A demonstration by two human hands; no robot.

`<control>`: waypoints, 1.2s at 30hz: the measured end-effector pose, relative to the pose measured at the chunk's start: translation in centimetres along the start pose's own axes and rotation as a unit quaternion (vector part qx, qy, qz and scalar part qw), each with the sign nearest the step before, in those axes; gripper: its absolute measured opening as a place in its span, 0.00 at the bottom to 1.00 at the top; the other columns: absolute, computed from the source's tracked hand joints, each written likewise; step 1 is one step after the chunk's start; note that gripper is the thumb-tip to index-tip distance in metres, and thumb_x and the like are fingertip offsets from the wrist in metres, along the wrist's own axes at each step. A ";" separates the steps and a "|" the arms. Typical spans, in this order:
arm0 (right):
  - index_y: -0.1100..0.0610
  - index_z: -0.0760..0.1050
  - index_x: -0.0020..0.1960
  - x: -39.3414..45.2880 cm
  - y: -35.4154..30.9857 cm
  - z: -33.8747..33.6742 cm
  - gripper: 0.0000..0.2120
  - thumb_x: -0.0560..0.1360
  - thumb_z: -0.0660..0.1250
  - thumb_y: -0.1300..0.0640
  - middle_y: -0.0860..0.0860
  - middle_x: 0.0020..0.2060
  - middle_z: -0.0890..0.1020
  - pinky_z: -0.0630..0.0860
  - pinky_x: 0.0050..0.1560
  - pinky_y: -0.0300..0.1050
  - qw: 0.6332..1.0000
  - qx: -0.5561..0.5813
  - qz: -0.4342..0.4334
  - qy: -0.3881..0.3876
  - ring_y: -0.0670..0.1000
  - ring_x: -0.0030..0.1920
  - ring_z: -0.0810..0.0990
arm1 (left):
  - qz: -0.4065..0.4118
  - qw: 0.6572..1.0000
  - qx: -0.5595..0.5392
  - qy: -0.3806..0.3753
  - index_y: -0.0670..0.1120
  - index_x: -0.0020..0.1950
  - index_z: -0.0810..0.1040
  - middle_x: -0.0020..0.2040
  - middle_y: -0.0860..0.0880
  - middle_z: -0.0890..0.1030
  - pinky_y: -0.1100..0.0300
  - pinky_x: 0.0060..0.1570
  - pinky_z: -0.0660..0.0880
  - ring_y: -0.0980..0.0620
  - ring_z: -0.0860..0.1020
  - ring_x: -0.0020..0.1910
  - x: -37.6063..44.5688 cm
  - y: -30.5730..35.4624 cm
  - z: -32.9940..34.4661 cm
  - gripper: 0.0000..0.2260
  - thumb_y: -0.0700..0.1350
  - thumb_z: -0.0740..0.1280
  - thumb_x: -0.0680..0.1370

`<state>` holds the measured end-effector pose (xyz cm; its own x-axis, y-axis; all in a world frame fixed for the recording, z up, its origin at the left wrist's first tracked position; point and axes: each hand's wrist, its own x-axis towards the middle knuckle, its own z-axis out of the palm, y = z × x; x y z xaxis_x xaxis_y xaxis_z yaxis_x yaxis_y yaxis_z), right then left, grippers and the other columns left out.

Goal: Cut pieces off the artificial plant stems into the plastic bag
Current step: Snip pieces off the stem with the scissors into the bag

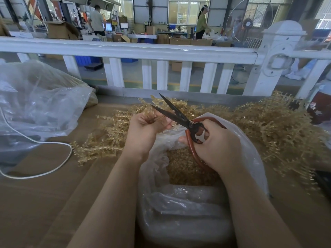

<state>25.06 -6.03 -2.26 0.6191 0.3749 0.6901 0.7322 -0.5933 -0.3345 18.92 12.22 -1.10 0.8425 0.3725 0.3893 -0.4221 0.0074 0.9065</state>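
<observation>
Right hand curled round the red-brown handle loops of the scissors, fingers threaded through and clamped on the grips; dark blades spread apart in a narrow V, tips pointing up and away toward the fence. Left hand closed in a loose fist, thumb and fingertips pinching a thin golden stem that lies just at the lower blade, close to the crotch of the V. Whether blade and stem actually touch: cannot tell.

Directly beneath both hands, the open plastic bag, its mouth rolled back, holding a heap of small golden cut pieces. Around and behind the bag, spread over the brown cardboard surface, a loose tangle of golden artificial plant stems, thickest on the right, thinner on the left near the left wrist.

Farther left, a large crumpled clear bag with a white cord looping out over the cardboard. Beyond the work surface, a white fence and a factory floor with cartons and two people standing at benches.

No readable writing, brand or label anywhere; distant signs too small and blurred to make out.
</observation>
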 end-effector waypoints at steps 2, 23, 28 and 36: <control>0.48 0.80 0.47 -0.1 0.1 0.2 0.26 0.70 0.64 0.26 0.37 0.40 0.77 0.78 0.45 0.35 1.000 0.002 0.000 0.008 0.41 0.40 0.76 | 0.000 1.000 -0.011 -0.006 0.46 0.37 0.84 0.34 0.47 0.82 0.55 0.50 0.75 0.50 0.80 0.37 0.0 -0.1 0.0 0.10 0.34 0.70 0.76; 0.48 0.81 0.46 -0.4 0.6 1.4 0.32 0.70 0.56 0.21 0.38 0.36 0.80 0.68 0.39 0.23 0.999 0.010 0.019 0.028 0.41 0.35 0.76 | -0.030 0.994 -0.108 0.007 0.39 0.49 0.78 0.42 0.44 0.82 0.56 0.47 0.76 0.49 0.80 0.39 0.2 -0.3 0.0 0.07 0.40 0.70 0.73; 0.49 0.80 0.44 -0.4 0.4 1.3 0.31 0.70 0.58 0.22 0.39 0.35 0.80 0.68 0.40 0.22 0.999 0.025 0.025 0.033 0.41 0.35 0.76 | -0.030 0.988 -0.151 -0.027 0.39 0.52 0.80 0.39 0.46 0.80 0.59 0.47 0.74 0.52 0.76 0.38 0.3 -0.1 -0.4 0.08 0.41 0.70 0.75; 0.50 0.80 0.42 -0.4 0.2 1.2 0.36 0.69 0.53 0.19 0.40 0.35 0.80 0.71 0.38 0.26 0.998 0.046 0.023 0.030 0.42 0.35 0.78 | -0.058 0.982 -0.175 -0.035 0.40 0.51 0.82 0.38 0.47 0.81 0.62 0.46 0.75 0.53 0.76 0.37 0.3 0.0 -0.6 0.07 0.40 0.70 0.74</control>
<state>25.29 -5.40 -3.36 0.6371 0.3037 0.7084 0.7274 -0.5409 -0.4223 18.95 12.84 -1.11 0.9072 0.2859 0.3087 -0.4015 0.3684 0.8385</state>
